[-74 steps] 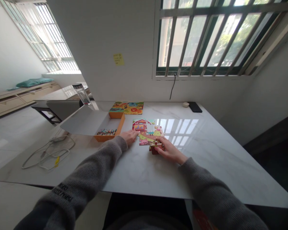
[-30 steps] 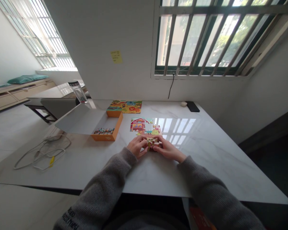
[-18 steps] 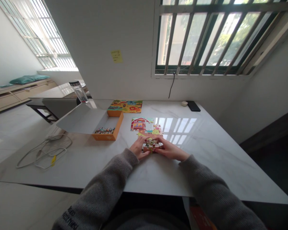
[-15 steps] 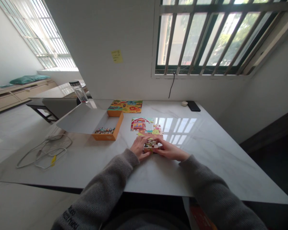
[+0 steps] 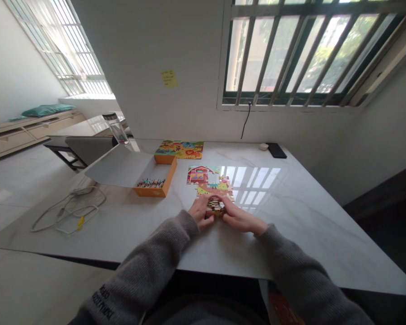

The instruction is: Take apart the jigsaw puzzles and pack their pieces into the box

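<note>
At the near middle of the pale marble tabletop [image 5: 284, 243], a small stack of jigsaw pieces [image 5: 215, 209] sits between the two hands, just nearer than a partly assembled jigsaw [image 5: 209, 183] with a red barn in its far left corner. The pieces look like thin printed card: light, fairly stiff and easily scuffed at their interlocking tabs. As a loose pile they would probably slide apart if pinched from above, so the surest hold seems to be on opposite sides, keeping the layers squared between the fingers. The left hand [image 5: 199, 211] is half closed, its fingers curved against the left side of the stack. The right hand [image 5: 238, 220] lies flatter and more extended, with its fingers reaching in from the right, so both hands appear to hold the stack between them. Whether it is lifted or resting on the marble cannot be told, since the hands hide its underside. Further left stands an orange box [image 5: 155, 192] holding a row of small coloured items, too small to identify. A colourful printed board [image 5: 179, 149] lies beyond it at the far edge, and a clear bottle [image 5: 115, 128] stands at the far left.
</note>
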Demonstrator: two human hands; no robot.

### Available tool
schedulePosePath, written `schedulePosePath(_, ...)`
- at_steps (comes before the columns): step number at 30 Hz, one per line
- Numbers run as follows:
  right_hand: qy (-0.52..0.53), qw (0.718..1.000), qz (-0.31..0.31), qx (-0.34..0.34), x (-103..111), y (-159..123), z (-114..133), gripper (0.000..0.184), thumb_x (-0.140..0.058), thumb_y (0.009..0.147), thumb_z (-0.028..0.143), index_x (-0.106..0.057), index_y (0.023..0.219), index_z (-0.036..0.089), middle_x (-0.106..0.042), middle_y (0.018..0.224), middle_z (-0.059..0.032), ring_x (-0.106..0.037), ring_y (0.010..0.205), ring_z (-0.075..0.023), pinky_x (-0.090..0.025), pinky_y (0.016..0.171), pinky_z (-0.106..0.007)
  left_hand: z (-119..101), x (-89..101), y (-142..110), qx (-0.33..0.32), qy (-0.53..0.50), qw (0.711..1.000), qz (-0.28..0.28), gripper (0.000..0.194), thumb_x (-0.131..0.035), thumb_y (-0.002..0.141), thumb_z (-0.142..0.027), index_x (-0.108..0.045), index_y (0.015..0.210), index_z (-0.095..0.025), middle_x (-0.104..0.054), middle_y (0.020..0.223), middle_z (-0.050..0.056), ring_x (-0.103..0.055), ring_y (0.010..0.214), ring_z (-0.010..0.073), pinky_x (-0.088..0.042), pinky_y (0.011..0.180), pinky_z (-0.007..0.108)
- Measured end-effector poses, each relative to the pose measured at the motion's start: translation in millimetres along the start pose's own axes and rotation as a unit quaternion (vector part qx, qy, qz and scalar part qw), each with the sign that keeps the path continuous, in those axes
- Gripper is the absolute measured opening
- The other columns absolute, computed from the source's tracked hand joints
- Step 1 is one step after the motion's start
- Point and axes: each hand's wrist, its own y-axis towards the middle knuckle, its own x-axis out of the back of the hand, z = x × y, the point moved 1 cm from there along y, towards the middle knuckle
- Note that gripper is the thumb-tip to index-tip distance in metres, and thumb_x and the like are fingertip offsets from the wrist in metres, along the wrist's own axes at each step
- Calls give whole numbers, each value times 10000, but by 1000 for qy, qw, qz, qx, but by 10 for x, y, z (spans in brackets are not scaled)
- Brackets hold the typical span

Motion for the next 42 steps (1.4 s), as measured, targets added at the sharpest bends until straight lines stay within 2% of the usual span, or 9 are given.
schedulePosePath(3, -32, 998, -51, -14, 83, -28, -26, 666, -442, 802, 69, -377, 1448, 216, -571, 1258, -116, -553, 1152, -256, -411, 1068, -499, 90, 88, -14, 18, -11, 1000, -4, 689, -612, 658, -173, -437, 1325, -183, -616, 1195, 126, -607, 1097, 309, -474, 971, 491)
schedulePosePath(6, -93, 990, -108, -8, 161, -37, -115, 467, -445, 877, 127, -522, 1328, 215, -640, 1073, -104, -584, 979, -247, -476, 943, -469, 241, 231, -65, 48, -1, 999, -23, 652, -614, 625, -174, -497, 1266, -195, -644, 1123, 106, -631, 1037, 304, -491, 947, 491)
schedulePosePath(10, -158, 976, -149, 26, 209, 55, -275, 277, -450, 943, 197, -646, 1137, 220, -677, 995, -101, -553, 983, -266, -473, 902, -446, 372, 400, -149, 60, -16, 997, -39, 643, -583, 626, -168, -504, 1264, -207, -647, 1095, 89, -636, 1005, 271, -506, 941, 452)
schedulePosePath(14, -222, 960, -171, 29, 184, 316, -403, 289, -417, 973, 214, -641, 1155, 219, -665, 1110, -115, -527, 1072, -279, -440, 965, -455, 356, 439, -164, 54, -12, 998, -41, 627, -565, 635, -167, -505, 1258, -201, -617, 1095, 90, -608, 1024, 259, -501, 958, 444)
schedulePosePath(19, -340, 922, -180, -32, 69, 699, -486, 342, -425, 952, 183, -597, 1246, 156, -617, 1179, -165, -467, 1139, -314, -394, 995, -473, 334, 411, -136, 48, 37, 997, -45, 618, -561, 625, -168, -515, 1241, -175, -595, 1070, 92, -571, 1019, 270, -499, 952, 463)
schedulePosePath(26, -419, 890, -167, -63, -37, 852, -535, 272, -472, 924, 225, -615, 1145, 159, -594, 1057, -160, -444, 1042, -313, -346, 996, -489, 363, 376, -128, 56, -58, 996, -23, 620, -565, 648, -164, -463, 1258, -189, -614, 1134, 104, -616, 1049, 256, -506, 972, 444)
schedulePosePath(35, -390, 897, -197, -65, 12, 812, -452, 249, -534, 836, 267, -572, 1063, 174, -551, 1078, -151, -430, 1033, -317, -359, 930, -455, 311, 383, -113, 71, -52, 996, -22, 595, -589, 656, -174, -484, 1241, -210, -645, 1112, 87, -651, 973, 236, -555, 894, 400)
schedulePosePath(38, -320, 924, -201, -59, 43, 819, -507, 266, -499, 814, 212, -558, 1069, 171, -599, 989, -116, -485, 979, -288, -373, 925, -450, 311, 383, -112, 76, -50, 996, -21, 586, -588, 662, -182, -484, 1238, -211, -647, 1103, 81, -652, 962, 232, -552, 898, 400)
schedulePosePath(42, -144, 952, -263, -67, 142, 802, -598, 333, -454, 790, 185, -568, 1103, 177, -617, 860, -52, -540, 873, -233, -426, 891, -425, 312, 372, -115, 69, -65, 995, -29, 590, -586, 676, -189, -478, 1256, -194, -636, 1115, 92, -648, 984, 235, -549, 913, 402)
